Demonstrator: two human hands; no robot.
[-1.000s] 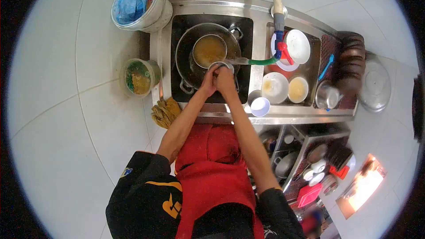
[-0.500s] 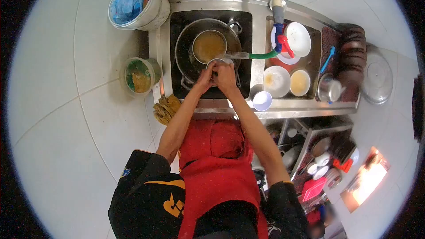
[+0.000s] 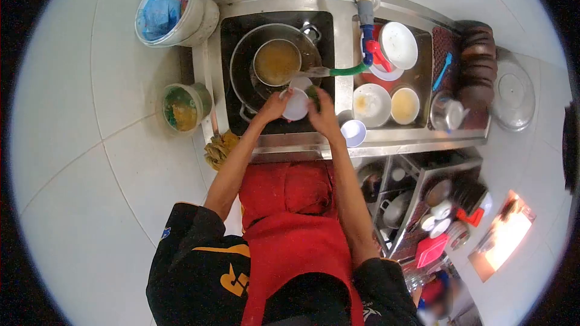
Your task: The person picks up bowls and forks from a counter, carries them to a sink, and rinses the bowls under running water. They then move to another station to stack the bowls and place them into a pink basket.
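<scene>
Over the left basin of a steel sink, my left hand [image 3: 273, 107] is closed on the rim of a small white bowl [image 3: 295, 105], tilted so that its inside shows. My right hand [image 3: 325, 116] is closed on a dark green scouring pad [image 3: 312, 93] at the bowl's right side. Just behind the bowl is another pale rounded piece [image 3: 300, 84], partly hidden. A large metal pot [image 3: 238, 72] stands in the basin beyond my hands, with a smaller round vessel of brownish water [image 3: 277, 62] inside it.
A tap with a red handle [image 3: 377, 55] feeds a green hose [image 3: 349, 70] toward the pot. White bowls [image 3: 400, 45] fill the right basin. A small cup [image 3: 354, 133] stands on the front edge. Left are a bucket [image 3: 202, 21] and a tub [image 3: 205, 99]. Another person [image 3: 436, 296] is lower right.
My hands have moved apart, and the white bowl has turned so its inside shows. The scouring pad has come into view in my right hand. The whole view has shifted slightly.
</scene>
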